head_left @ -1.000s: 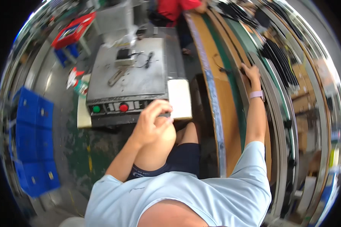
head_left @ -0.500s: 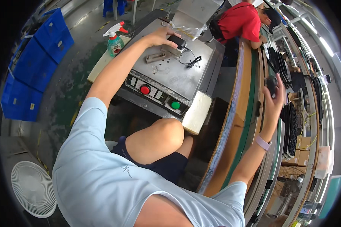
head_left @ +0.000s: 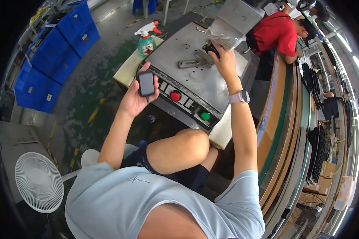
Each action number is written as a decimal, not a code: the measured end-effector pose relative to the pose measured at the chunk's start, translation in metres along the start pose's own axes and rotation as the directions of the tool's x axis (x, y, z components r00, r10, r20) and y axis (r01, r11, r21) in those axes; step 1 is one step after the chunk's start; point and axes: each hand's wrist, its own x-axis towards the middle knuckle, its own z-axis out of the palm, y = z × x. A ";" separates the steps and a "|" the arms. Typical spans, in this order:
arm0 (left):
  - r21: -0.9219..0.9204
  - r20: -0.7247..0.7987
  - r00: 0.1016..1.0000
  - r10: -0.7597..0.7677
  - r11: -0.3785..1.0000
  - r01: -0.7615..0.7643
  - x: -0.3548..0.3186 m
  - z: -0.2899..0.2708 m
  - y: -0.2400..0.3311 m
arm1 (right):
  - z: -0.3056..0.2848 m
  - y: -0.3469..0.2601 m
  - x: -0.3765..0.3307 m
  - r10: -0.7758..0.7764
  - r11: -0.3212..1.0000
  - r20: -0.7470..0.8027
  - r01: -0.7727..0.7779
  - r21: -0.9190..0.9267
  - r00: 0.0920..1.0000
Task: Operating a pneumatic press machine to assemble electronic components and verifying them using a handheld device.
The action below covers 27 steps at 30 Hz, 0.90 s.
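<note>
My left hand [head_left: 136,92] is closed around a small black box-shaped device [head_left: 146,83] with a smooth grey face, off the front left of the metal machine [head_left: 179,51]. A short dark piece, perhaps its cable, shows below the device. Over the machine top, my right hand [head_left: 224,59] has its fingers curled on a black piece [head_left: 211,48] at the metal fixture block [head_left: 204,55]. The hand partly hides that piece. Beside the block lies a slotted metal bar [head_left: 188,63].
On the machine's front are a red button [head_left: 175,95] and a green button [head_left: 205,116]. A spray bottle [head_left: 146,43] stands at its left. A conveyor line [head_left: 281,131] runs along the right, where a person in red [head_left: 276,34] leans. Blue bins [head_left: 48,63] and a white fan [head_left: 39,181] are left.
My left hand has drawn the cabled device off the fixture, toward me and left. My right hand has come from the conveyor to the fixture with a black piece. The view has shifted.
</note>
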 end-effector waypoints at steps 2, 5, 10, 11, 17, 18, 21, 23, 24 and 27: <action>0.091 -0.294 0.956 0.028 0.996 -0.001 -0.024 -0.003 -0.002 | 0.008 -0.004 0.010 -0.118 0.980 0.068 0.127 -0.156 0.991; 0.576 -0.366 0.911 0.192 0.816 0.060 -0.023 -0.019 -0.005 | -0.002 -0.009 0.017 -0.126 0.966 0.207 0.168 -0.197 0.970; 0.991 -0.111 0.902 0.418 0.110 0.071 0.014 -0.066 0.005 | -0.059 -0.042 -0.042 0.091 0.932 0.467 0.090 -0.352 0.880; 0.999 -0.033 0.900 0.434 -0.023 0.048 0.014 -0.072 0.004 | -0.070 -0.051 -0.065 0.142 0.950 0.625 0.072 -0.304 0.768; 0.990 -0.042 0.921 0.386 0.140 -0.014 0.019 -0.040 0.000 | -0.075 -0.097 -0.155 0.153 0.770 0.477 0.198 -0.607 0.866; 0.956 -0.023 0.948 0.317 0.284 -0.072 0.023 -0.021 -0.007 | -0.074 -0.103 -0.153 -0.022 0.906 0.374 0.176 -0.384 0.927; 0.919 0.200 0.956 0.214 0.299 -0.259 0.054 0.043 -0.051 | -0.075 -0.126 -0.131 -0.064 0.971 0.240 0.005 0.241 0.969; 0.877 0.455 0.872 0.180 0.078 -0.474 0.072 0.084 -0.078 | -0.087 -0.136 -0.118 0.070 0.698 0.324 -0.278 0.660 0.944; 0.878 0.475 0.864 0.167 -0.035 -0.477 0.075 0.101 -0.089 | -0.096 -0.139 -0.117 0.219 0.591 0.447 -0.482 0.646 0.867; 0.872 0.490 0.847 0.206 -0.114 -0.476 0.044 0.134 -0.111 | -0.167 -0.115 -0.132 0.379 0.472 0.323 -0.481 0.738 0.867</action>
